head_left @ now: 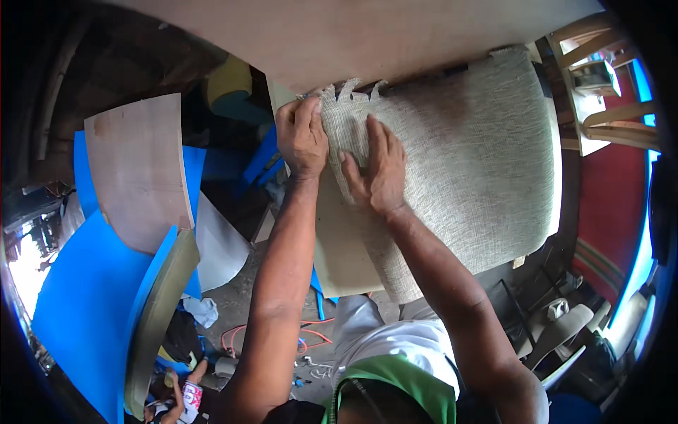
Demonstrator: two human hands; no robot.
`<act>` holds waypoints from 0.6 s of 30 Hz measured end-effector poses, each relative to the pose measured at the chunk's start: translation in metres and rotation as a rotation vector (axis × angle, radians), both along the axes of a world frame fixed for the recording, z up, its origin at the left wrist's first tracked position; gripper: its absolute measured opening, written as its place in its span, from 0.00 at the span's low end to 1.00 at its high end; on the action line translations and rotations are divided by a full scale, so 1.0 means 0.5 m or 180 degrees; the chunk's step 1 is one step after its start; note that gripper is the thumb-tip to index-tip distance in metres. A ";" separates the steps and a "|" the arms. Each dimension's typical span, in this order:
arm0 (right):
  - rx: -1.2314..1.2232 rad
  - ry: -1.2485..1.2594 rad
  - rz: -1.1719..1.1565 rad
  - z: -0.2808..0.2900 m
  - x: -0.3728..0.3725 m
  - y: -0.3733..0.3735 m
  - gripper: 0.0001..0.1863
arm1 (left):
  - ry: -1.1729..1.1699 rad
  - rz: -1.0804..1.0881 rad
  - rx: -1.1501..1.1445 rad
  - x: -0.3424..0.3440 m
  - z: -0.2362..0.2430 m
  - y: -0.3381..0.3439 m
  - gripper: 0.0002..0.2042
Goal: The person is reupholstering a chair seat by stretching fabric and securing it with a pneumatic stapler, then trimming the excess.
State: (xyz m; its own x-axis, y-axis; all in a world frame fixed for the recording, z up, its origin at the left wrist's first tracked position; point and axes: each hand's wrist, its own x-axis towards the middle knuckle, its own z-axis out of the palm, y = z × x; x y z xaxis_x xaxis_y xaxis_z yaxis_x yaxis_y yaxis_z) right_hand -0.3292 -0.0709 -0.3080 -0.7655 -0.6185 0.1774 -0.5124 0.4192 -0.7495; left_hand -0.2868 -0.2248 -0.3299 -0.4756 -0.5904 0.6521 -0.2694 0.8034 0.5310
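A grey-beige woven upholstery fabric (480, 162) covers a broad, curved seat-like panel in front of me. Its far left edge is notched into frayed strips (349, 88). At that corner my left hand (304, 138) is closed on the fabric's edge, with fingertips partly hidden. Flat against the fabric just to its right rests my right hand (381, 166), thumb and fingers spread, holding nothing. The near left side of the fabric curls over and hangs toward my lap. Beneath it, a plain tan board (342, 251) shows on the left.
A large pale board (374, 35) rises beyond the fabric. Blue sheets (85, 290) and a curved wooden panel (141, 169) stand at left. An orange hose (318, 332) lies on the floor. Another person (183, 403) is at lower left. Wooden frames (614, 120) stand at right.
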 end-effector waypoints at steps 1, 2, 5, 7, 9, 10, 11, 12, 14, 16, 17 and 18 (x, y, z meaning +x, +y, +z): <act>-0.0196 -0.0204 0.0059 0.010 -0.025 -0.017 0.42 | 0.0119 0.0009 0.0114 0.004 -0.006 0.001 0.09; -0.0575 0.0153 0.0053 0.008 -0.051 -0.048 0.42 | 0.0224 0.0025 0.0219 0.007 -0.013 0.000 0.10; -0.0525 -0.0220 0.0622 0.042 -0.138 -0.104 0.26 | 0.0349 -0.0004 0.0274 -0.011 0.001 0.013 0.08; -0.0269 -0.1112 0.0708 0.053 -0.160 -0.124 0.17 | 0.0277 -0.0039 0.0202 -0.003 0.002 0.020 0.08; -0.0377 -0.1241 0.0721 0.034 -0.160 -0.128 0.12 | 0.0379 0.0147 0.0675 0.003 0.004 0.038 0.10; -0.0549 -0.0854 0.0809 0.032 -0.147 -0.120 0.10 | 0.0367 0.0261 0.0703 0.016 -0.001 0.061 0.15; -0.0722 -0.0462 0.0881 0.029 -0.133 -0.108 0.08 | 0.0387 0.0153 0.0710 0.037 -0.007 0.080 0.16; -0.1016 -0.0128 0.1100 0.017 -0.121 -0.089 0.07 | 0.0437 0.0022 0.0703 0.046 -0.006 0.094 0.18; -0.1049 -0.0455 0.0971 0.032 -0.096 -0.045 0.07 | 0.0312 -0.0087 0.0948 0.056 0.015 0.096 0.26; -0.0998 -0.1231 0.0517 0.012 -0.107 -0.016 0.07 | -0.0140 0.0124 0.1186 0.040 0.051 0.084 0.31; -0.0893 -0.1631 0.0195 0.004 -0.124 -0.016 0.09 | -0.0182 0.0131 0.1141 0.030 0.066 0.081 0.32; -0.0740 -0.1494 0.0124 -0.023 -0.162 -0.029 0.15 | -0.0197 0.0116 0.1088 0.010 0.080 0.080 0.32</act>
